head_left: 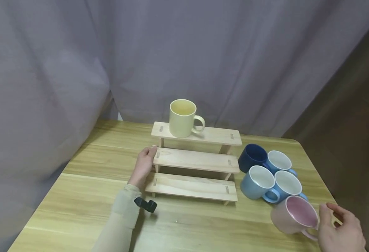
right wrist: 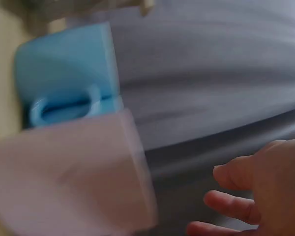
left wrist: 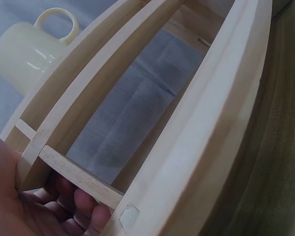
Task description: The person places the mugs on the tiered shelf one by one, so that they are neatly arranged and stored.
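Note:
A three-step wooden display rack (head_left: 197, 160) stands on the table. My left hand (head_left: 144, 164) grips its left end by the middle step; in the left wrist view the fingers (left wrist: 86, 209) curl under a side piece. On the top step sits a yellow mug (head_left: 182, 120), upright, handle to the right. At the lower right is a pink mug (head_left: 292, 215), its handle toward my right hand (head_left: 341, 227). That hand is beside the handle with its fingers loosely bent and apart. In the right wrist view, a gap shows between the fingers (right wrist: 233, 206) and the pink mug's body.
Behind the pink mug cluster three light blue mugs (head_left: 257, 183) and a dark blue mug (head_left: 250, 159), close to the rack's right end. A grey curtain (head_left: 184, 52) hangs behind the wooden table (head_left: 86, 196). A black clip-like device (head_left: 146, 204) sits at my left wrist.

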A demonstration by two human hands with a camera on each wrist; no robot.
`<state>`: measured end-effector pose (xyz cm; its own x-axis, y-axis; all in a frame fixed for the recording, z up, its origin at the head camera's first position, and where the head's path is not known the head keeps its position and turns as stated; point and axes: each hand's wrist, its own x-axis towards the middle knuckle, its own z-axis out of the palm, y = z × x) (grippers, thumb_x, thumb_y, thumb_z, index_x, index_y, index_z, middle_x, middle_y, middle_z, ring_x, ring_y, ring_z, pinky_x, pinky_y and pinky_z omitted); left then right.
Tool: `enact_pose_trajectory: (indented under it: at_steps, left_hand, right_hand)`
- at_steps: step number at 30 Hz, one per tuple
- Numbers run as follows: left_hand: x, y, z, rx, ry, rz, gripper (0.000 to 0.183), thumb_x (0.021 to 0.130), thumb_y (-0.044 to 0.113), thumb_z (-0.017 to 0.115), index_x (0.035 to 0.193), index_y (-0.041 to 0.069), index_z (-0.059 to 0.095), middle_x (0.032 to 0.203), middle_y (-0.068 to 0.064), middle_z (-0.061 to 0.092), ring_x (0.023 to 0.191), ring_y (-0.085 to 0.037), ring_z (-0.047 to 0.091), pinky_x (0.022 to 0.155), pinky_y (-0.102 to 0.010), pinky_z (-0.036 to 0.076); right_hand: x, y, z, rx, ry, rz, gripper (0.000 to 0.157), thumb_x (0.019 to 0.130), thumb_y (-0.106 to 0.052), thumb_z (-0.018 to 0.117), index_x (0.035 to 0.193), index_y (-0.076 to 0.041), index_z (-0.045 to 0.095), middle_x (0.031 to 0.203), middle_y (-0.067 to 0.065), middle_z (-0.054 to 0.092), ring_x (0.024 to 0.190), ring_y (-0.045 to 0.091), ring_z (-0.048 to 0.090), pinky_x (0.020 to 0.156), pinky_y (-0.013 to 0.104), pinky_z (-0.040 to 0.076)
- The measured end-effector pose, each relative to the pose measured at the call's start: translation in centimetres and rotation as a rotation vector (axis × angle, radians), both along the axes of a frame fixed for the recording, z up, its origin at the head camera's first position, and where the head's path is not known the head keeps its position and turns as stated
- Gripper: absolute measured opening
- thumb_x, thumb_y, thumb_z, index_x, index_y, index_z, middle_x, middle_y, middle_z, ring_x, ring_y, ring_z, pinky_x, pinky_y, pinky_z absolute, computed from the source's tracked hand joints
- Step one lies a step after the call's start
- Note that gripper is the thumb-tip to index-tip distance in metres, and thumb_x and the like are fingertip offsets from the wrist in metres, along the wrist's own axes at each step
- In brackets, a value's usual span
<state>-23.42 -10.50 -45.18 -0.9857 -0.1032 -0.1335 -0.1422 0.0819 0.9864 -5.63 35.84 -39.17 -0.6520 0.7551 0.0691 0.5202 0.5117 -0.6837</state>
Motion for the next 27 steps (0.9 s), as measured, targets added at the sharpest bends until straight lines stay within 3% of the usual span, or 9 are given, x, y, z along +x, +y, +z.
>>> enact_pose_trajectory:
  at_steps: [6, 12, 14, 17, 20, 24, 27]
  left_hand:
    - [0.0, 0.0, 0.1, -0.001, 0.003, 0.003, 0.040, 0.104, 0.037, 0.042, 0.110, 0.000, 0.056, 0.091, -0.012, 0.057, 0.070, -0.018, 0.054, 0.064, -0.034, 0.050]
    - [0.3, 0.1, 0.1, -0.009, -0.001, -0.004, 0.043, 0.104, 0.040, 0.041, 0.110, 0.000, 0.056, 0.090, -0.010, 0.056, 0.068, -0.017, 0.052, 0.066, -0.036, 0.050]
    - [0.4, 0.2, 0.2, -0.010, 0.000, -0.002, 0.042, 0.104, 0.039, 0.042, 0.110, 0.000, 0.056, 0.089, -0.010, 0.056, 0.067, -0.017, 0.052, 0.065, -0.035, 0.049]
    - [0.4, 0.2, 0.1, -0.019, 0.004, -0.002, 0.042, 0.104, 0.039, 0.041, 0.110, 0.001, 0.056, 0.088, -0.009, 0.055, 0.067, -0.017, 0.050, 0.064, -0.033, 0.048]
    - [0.4, 0.3, 0.1, -0.025, 0.007, 0.000, 0.041, 0.104, 0.038, 0.042, 0.108, 0.000, 0.056, 0.087, -0.009, 0.054, 0.066, -0.017, 0.049, 0.063, -0.033, 0.048]
    - [0.4, 0.4, 0.2, -0.016, 0.008, 0.006, 0.039, 0.104, 0.036, 0.042, 0.107, 0.000, 0.056, 0.086, -0.009, 0.055, 0.066, -0.017, 0.051, 0.063, -0.034, 0.048]
    - [0.3, 0.4, 0.1, -0.007, 0.007, 0.009, 0.038, 0.105, 0.035, 0.042, 0.108, 0.000, 0.056, 0.087, -0.011, 0.056, 0.068, -0.017, 0.053, 0.065, -0.036, 0.050]
  right_hand:
    - [-0.1, 0.9, -2.1, 0.039, 0.025, 0.017, 0.050, 0.096, -0.031, 0.052, 0.135, 0.001, 0.049, 0.131, 0.026, 0.040, 0.103, 0.028, 0.039, 0.072, 0.024, 0.028]
    - [-0.2, 1.6, -3.3, 0.037, 0.011, 0.077, 0.045, 0.099, -0.026, 0.044, 0.134, 0.003, 0.048, 0.126, 0.028, 0.043, 0.104, 0.036, 0.039, 0.074, 0.029, 0.029]
    - [-0.1, 1.9, -4.0, 0.040, 0.028, 0.092, 0.044, 0.100, -0.025, 0.042, 0.132, 0.004, 0.050, 0.126, 0.028, 0.047, 0.103, 0.030, 0.042, 0.080, 0.027, 0.031]
    - [-0.2, 2.1, -4.8, 0.021, 0.021, 0.113, 0.045, 0.102, -0.025, 0.036, 0.135, 0.004, 0.049, 0.129, 0.029, 0.049, 0.110, 0.032, 0.044, 0.093, 0.027, 0.031]
    - [-0.2, 2.2, -5.4, -0.002, 0.012, 0.135, 0.045, 0.103, -0.024, 0.033, 0.135, 0.005, 0.048, 0.132, 0.032, 0.048, 0.120, 0.040, 0.044, 0.105, 0.037, 0.031]
    - [-0.2, 2.2, -5.4, -0.013, -0.027, 0.165, 0.046, 0.104, -0.026, 0.032, 0.134, 0.006, 0.046, 0.131, 0.036, 0.047, 0.121, 0.051, 0.043, 0.101, 0.052, 0.031]
    - [-0.1, 2.4, -5.3, -0.016, -0.042, 0.170, 0.047, 0.105, -0.028, 0.033, 0.134, 0.007, 0.045, 0.129, 0.038, 0.046, 0.118, 0.052, 0.044, 0.095, 0.051, 0.033]
